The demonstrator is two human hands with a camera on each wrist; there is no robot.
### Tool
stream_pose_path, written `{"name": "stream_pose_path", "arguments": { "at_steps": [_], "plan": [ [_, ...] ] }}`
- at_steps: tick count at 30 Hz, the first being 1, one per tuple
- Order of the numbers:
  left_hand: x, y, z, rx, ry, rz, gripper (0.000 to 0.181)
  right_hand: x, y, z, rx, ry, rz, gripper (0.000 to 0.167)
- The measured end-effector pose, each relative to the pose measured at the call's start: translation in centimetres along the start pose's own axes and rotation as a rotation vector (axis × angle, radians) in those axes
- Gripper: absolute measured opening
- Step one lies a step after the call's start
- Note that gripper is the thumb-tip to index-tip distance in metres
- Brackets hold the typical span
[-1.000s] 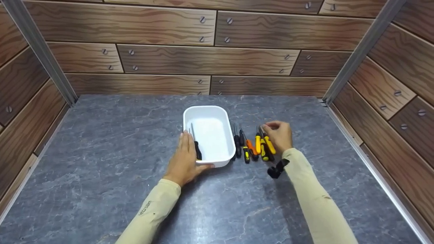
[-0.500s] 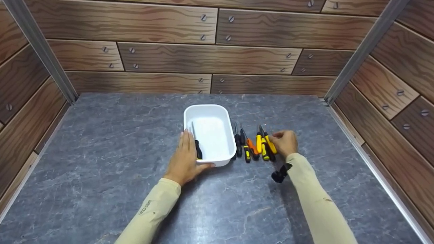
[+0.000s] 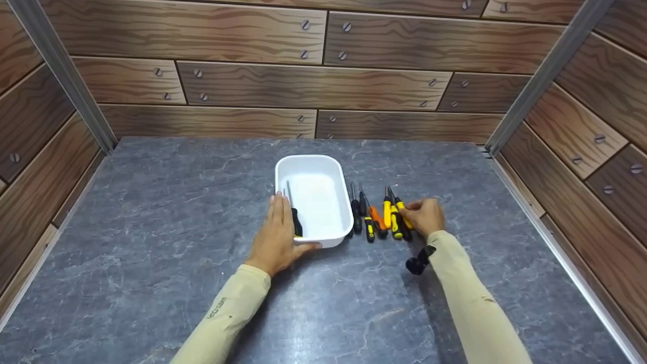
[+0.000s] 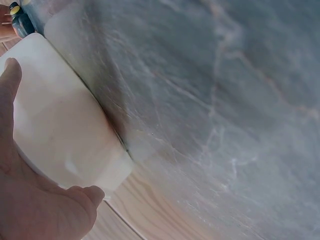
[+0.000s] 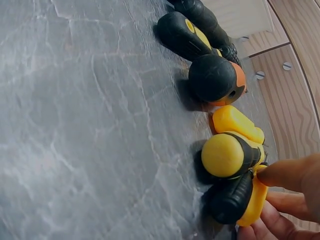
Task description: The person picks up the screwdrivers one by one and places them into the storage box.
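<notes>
A white tray [image 3: 321,202] holds a black-handled screwdriver [image 3: 297,222] along its left side. My left hand [image 3: 273,235] rests against the tray's left wall, fingers straight and thumb along the near end; the left wrist view shows that hand [image 4: 45,205] against the tray's outside [image 4: 65,110]. Right of the tray, my right hand [image 3: 425,217] pinches the handle of the rightmost yellow screwdriver [image 3: 400,206]. In the right wrist view, fingertips of the right hand [image 5: 290,200] are on this yellow handle [image 5: 256,202], beside a black handle [image 5: 230,200].
Between the tray and my right hand lie several screwdrivers, among them an orange-and-black one [image 3: 375,215], a small black-and-yellow one [image 3: 370,230] and a yellow one [image 3: 387,212]. Wood-patterned walls [image 3: 252,83] border the grey marbled table [image 3: 177,202].
My right hand has moved from the screwdrivers' tips down and slightly right to the yellow handle, where its fingers now pinch. My left hand stays at the tray.
</notes>
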State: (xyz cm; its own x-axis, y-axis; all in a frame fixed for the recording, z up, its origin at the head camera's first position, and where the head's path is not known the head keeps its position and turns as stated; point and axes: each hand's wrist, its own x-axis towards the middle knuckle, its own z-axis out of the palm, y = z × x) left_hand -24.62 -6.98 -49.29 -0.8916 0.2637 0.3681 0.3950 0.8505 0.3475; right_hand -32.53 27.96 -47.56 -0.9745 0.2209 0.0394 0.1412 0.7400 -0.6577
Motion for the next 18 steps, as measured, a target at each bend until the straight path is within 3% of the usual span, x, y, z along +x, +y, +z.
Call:
{"name": "stream_pose_path", "arguments": {
  "at_steps": [8,18],
  "plan": [
    [-0.02,0.00,-0.01,-0.005,-0.011,-0.010,0.126,0.07,-0.12,-0.19,-0.045,-0.083,0.010,0.032],
    [-0.02,0.18,0.05,-0.022,-0.015,-0.031,0.126,0.04,0.00,-0.21,-0.033,-0.092,0.043,0.031]
  ]
}}
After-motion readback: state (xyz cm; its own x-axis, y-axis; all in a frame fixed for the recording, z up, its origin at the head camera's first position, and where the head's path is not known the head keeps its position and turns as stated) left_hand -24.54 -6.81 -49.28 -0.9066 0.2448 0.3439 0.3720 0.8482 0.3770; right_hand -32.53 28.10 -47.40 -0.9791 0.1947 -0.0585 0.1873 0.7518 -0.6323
